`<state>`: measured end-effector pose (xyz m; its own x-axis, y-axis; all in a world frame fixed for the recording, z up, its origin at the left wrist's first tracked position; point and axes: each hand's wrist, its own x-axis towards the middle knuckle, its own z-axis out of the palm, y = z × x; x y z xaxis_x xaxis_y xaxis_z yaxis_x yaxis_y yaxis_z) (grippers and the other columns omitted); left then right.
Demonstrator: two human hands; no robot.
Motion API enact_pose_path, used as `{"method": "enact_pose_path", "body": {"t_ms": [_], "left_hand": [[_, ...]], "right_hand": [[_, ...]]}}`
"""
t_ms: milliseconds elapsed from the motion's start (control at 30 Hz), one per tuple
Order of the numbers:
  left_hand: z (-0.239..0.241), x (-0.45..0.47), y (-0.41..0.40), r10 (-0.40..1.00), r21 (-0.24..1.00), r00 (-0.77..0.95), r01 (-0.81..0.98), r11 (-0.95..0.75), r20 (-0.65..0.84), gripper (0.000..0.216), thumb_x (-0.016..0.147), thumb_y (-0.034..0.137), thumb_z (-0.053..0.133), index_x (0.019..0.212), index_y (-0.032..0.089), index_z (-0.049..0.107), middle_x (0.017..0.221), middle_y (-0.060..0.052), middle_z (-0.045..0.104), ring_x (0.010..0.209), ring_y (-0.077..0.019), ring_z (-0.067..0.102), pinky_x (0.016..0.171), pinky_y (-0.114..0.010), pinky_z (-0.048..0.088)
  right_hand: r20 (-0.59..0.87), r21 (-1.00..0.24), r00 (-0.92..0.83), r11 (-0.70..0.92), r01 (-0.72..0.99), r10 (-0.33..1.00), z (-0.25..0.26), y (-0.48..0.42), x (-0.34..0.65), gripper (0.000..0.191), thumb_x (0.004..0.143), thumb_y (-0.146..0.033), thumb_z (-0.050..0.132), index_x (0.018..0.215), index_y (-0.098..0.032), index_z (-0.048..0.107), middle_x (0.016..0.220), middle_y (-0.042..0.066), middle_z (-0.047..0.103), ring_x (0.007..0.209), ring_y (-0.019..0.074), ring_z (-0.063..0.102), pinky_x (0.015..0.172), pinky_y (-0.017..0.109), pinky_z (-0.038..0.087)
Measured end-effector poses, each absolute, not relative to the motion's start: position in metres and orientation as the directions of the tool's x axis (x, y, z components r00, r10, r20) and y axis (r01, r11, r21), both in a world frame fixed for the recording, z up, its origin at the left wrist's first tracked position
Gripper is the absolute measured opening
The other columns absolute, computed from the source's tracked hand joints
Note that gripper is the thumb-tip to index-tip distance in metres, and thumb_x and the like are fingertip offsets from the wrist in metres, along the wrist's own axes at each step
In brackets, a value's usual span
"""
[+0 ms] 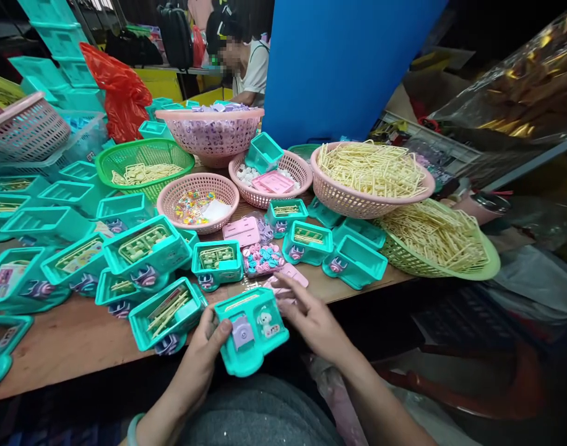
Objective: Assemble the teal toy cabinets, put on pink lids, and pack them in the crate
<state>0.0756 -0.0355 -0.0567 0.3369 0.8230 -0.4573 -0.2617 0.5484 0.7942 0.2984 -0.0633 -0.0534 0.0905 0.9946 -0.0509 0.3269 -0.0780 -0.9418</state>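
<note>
My left hand (204, 354) grips the left side of a teal plastic toy tray (253, 331) held over the table's front edge, thumb on its rim. The tray holds a lilac piece, a small white figure and a yellow strip. My right hand (311, 316) rests at the tray's right side, fingers reaching onto pink pieces (283, 282) lying on the wooden table (79, 337). I cannot make out whether those fingers hold anything.
Many filled teal trays (147, 248) crowd the left and middle of the table. Pink baskets (197, 198) of small parts, a green basket (144, 160) and baskets of yellow sticks (371, 173) stand behind. A blue board (343, 62) rises at the back; another person sits beyond.
</note>
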Motion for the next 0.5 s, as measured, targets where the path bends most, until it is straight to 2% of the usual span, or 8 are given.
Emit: {"method": "enact_pose_path", "body": {"t_ms": [67, 133, 167, 333, 500], "left_hand": [[-0.06, 0.079, -0.035, 0.828, 0.78, 0.298, -0.293, 0.553, -0.475, 0.06, 0.085, 0.057, 0.076, 0.132, 0.026, 0.056, 0.142, -0.008, 0.067, 0.142, -0.0308, 0.054, 0.122, -0.046, 0.038], [-0.063, 0.081, -0.035, 0.825, 0.767, 0.277, -0.311, 0.562, -0.492, 0.061, 0.084, 0.057, 0.077, 0.133, 0.026, 0.057, 0.139, -0.007, 0.069, 0.141, -0.0294, 0.056, 0.123, -0.045, 0.038], [-0.065, 0.081, -0.035, 0.822, 0.76, 0.271, -0.315, 0.568, -0.501, 0.061, 0.084, 0.057, 0.077, 0.133, 0.026, 0.058, 0.138, -0.007, 0.07, 0.139, -0.0291, 0.058, 0.123, -0.045, 0.039], [-0.067, 0.08, -0.034, 0.81, 0.741, 0.306, -0.333, 0.584, -0.501, 0.062, 0.081, 0.056, 0.081, 0.131, 0.024, 0.063, 0.135, -0.009, 0.072, 0.134, -0.0321, 0.063, 0.12, -0.047, 0.043], [-0.062, 0.08, -0.031, 0.779, 0.697, 0.33, -0.349, 0.626, -0.534, 0.068, 0.082, 0.058, 0.08, 0.136, 0.021, 0.062, 0.135, -0.013, 0.073, 0.135, -0.0355, 0.061, 0.119, -0.053, 0.045]], "right_hand": [[0.158, -0.863, 0.206, 0.033, 0.504, 0.966, -0.056, -0.039, 0.314, 0.032, 0.101, -0.043, 0.057, 0.121, -0.024, 0.073, 0.114, 0.01, 0.075, 0.099, 0.0249, 0.074, 0.083, 0.037, 0.061], [0.317, -0.711, 0.175, 0.111, 0.695, 0.932, -0.059, -0.015, 0.326, 0.023, 0.101, -0.032, 0.056, 0.105, -0.021, 0.076, 0.099, 0.01, 0.075, 0.092, 0.0244, 0.073, 0.083, 0.037, 0.06], [0.346, -0.647, 0.128, 0.137, 0.75, 0.929, -0.061, -0.004, 0.33, 0.023, 0.101, -0.027, 0.054, 0.103, -0.021, 0.077, 0.096, 0.009, 0.074, 0.091, 0.0244, 0.072, 0.083, 0.038, 0.059], [0.264, -0.523, -0.101, 0.23, 0.821, 0.959, -0.063, 0.031, 0.345, 0.023, 0.097, -0.014, 0.057, 0.099, -0.022, 0.078, 0.091, 0.007, 0.07, 0.087, 0.0228, 0.07, 0.079, 0.036, 0.056], [0.171, -0.431, -0.253, 0.303, 0.85, 0.952, -0.055, 0.043, 0.352, 0.015, 0.093, -0.013, 0.066, 0.094, -0.021, 0.078, 0.098, 0.007, 0.071, 0.086, 0.021, 0.069, 0.076, 0.032, 0.052]]}}
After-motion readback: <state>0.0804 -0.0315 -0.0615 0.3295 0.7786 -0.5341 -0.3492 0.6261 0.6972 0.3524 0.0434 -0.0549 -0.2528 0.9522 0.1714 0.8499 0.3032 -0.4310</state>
